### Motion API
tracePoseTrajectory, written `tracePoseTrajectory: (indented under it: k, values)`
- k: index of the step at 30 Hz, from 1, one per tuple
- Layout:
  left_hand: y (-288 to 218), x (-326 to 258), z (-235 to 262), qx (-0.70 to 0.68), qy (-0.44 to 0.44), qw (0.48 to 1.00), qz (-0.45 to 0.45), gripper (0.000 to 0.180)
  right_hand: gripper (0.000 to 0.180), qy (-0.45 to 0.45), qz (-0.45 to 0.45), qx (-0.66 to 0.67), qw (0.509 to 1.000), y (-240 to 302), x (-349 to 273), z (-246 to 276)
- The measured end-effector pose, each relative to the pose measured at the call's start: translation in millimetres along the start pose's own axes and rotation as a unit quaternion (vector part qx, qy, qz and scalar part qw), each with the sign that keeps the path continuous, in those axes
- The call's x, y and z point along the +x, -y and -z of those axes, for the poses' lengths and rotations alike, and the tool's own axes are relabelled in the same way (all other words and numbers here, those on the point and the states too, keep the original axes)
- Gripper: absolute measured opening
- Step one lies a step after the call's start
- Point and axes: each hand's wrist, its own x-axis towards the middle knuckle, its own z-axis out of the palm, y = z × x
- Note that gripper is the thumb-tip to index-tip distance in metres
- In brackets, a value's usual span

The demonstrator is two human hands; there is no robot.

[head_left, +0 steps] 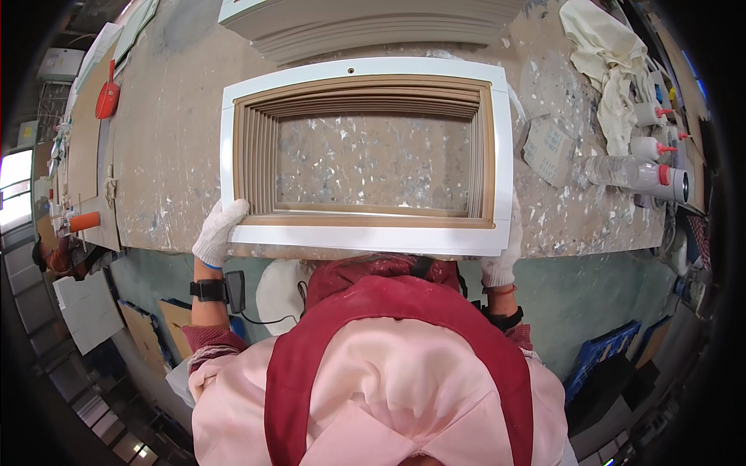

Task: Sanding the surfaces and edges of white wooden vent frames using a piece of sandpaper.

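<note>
A stack of white rectangular frames (365, 236) with brown inner edges stands near the front edge of the work table, its opening showing the table top below. At the stack's front left corner, my left hand (221, 231), in a white knitted glove, is closed on the side, thumb on the top frame. My right hand (503, 260), gloved the same way, grips the right side; the stack hides most of its fingers.
Behind stands another stack of pale panels (381, 31). The paint-spotted table (171, 155) bears a cream cloth (602, 46), a torn cardboard piece (549, 151), red-tipped squeeze bottles (646, 147) and a clear bottle (614, 171) at right. A red dustpan-like tool (108, 99) lies at left.
</note>
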Motion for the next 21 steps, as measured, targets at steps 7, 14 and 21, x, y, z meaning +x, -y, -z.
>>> tracePoseTrajectory:
  k: [7,14,21]
  values:
    - [3.8,1.6,3.3,-0.005,-0.013,1.0,0.005,0.063,0.059,-0.008,0.003,0.007,1.0,-0.6,2.1,0.6]
    - [-0.3,-1.3,-1.0,0.003,-0.002,1.0,-0.006,0.064,0.059,-0.002,0.024,-0.052,0.998,-4.5,2.5,4.7]
    - [-3.1,-3.0,-2.6,0.004,-0.011,1.0,0.008,0.061,0.058,-0.002,0.025,-0.085,0.996,-6.7,2.4,8.4]
